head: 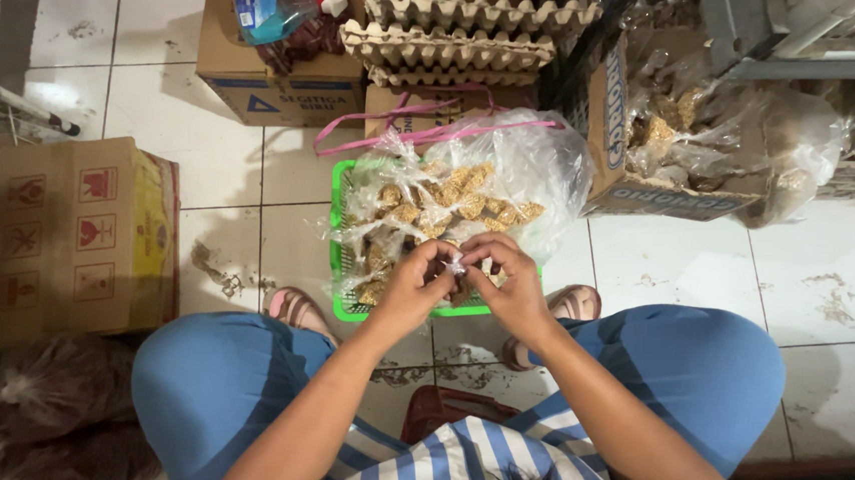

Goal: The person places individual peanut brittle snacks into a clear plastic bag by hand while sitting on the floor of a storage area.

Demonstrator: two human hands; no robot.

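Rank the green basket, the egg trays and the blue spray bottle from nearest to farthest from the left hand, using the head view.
From the left hand:
1. Green basket, right under the hand, in front of the knees.
2. Egg trays, straight beyond the basket, stacked on boxes.
3. Blue spray bottle, far left, lying on a cardboard box.

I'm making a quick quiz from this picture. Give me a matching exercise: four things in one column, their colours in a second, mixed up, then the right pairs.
Things:
1. basket
2. spray bottle
3. egg trays
4. string

Colours:
A. pink
B. green
C. blue with a white top
D. grey-brown

Pairs: 1-B, 2-C, 3-D, 4-A
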